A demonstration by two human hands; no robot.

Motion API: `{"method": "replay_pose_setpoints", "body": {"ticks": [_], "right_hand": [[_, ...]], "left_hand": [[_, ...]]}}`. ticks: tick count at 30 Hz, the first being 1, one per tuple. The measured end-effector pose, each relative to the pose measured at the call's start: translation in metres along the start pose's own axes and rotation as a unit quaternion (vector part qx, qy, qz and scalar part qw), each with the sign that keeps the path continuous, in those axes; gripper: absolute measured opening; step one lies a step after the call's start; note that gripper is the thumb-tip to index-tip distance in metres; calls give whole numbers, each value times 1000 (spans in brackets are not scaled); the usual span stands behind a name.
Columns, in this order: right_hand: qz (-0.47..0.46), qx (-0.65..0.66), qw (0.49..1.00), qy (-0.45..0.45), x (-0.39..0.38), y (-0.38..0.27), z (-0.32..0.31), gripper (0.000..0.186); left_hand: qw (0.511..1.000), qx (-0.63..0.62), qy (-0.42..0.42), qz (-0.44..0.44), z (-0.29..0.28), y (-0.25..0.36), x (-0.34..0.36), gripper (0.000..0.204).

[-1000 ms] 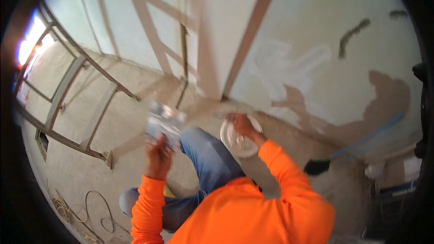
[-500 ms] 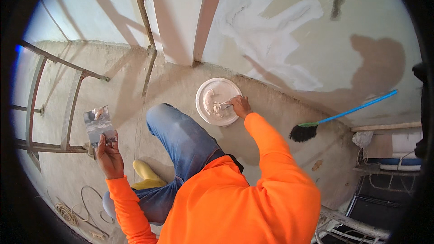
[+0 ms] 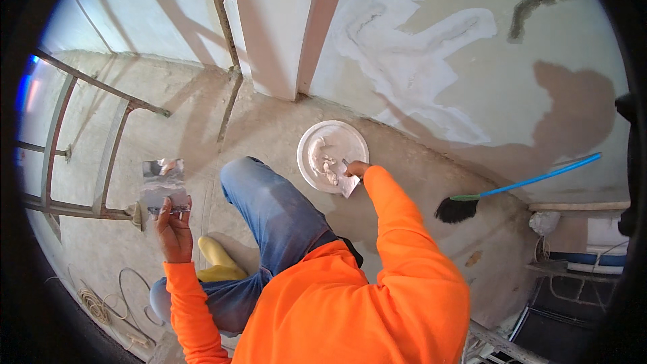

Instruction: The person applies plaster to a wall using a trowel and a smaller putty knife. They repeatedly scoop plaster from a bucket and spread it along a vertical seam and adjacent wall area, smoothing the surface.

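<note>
My left hand (image 3: pixel 176 234) grips the lower edge of a flat metal plate (image 3: pixel 162 185), raised to the left of my bent knee. Whitish putty is smeared across its upper part. My right hand (image 3: pixel 356 169) is closed around a putty knife (image 3: pixel 348 185), whose pale blade lies over the near right rim of a round white container (image 3: pixel 301 154). Lumps of white putty (image 3: pixel 323 163) sit in that container on the floor; whether it is a shallow lid or a tub I cannot tell. The knife's handle is mostly hidden by my fingers.
A wall with a white patch (image 3: pixel 418 61) and a dark groove (image 3: pixel 536 10) rises ahead. A blue-handled broom (image 3: pixel 539 176) leans at right. Metal frame (image 3: pixel 111 152) stands left; coiled cable (image 3: pixel 94 305) lies lower left. Stacked items and metal frames (image 3: pixel 579 273) occupy the right side.
My right hand has turned the knife; its blade moved from the putty to the container's near right rim. My left hand has turned the plate straighter. The whole view has shifted slightly.
</note>
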State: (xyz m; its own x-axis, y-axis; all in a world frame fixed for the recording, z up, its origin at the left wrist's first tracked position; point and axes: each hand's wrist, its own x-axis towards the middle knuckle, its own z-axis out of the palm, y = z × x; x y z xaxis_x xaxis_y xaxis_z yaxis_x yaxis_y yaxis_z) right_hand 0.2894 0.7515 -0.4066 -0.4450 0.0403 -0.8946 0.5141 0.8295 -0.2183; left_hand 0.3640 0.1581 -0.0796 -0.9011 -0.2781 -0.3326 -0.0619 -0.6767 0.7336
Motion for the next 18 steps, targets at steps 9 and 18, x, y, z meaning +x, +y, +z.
{"method": "replay_pose_setpoints", "body": {"ticks": [9, 18], "right_hand": [[-142, 519, 843, 18, -111, -12, 21, 33], [-558, 187, 725, 357, -333, -170, -103, 33]], "left_hand": [[988, -4, -67, -137, 46, -53, -1, 26], [902, -173, -200, -342, 173, -136, -17, 36]]}}
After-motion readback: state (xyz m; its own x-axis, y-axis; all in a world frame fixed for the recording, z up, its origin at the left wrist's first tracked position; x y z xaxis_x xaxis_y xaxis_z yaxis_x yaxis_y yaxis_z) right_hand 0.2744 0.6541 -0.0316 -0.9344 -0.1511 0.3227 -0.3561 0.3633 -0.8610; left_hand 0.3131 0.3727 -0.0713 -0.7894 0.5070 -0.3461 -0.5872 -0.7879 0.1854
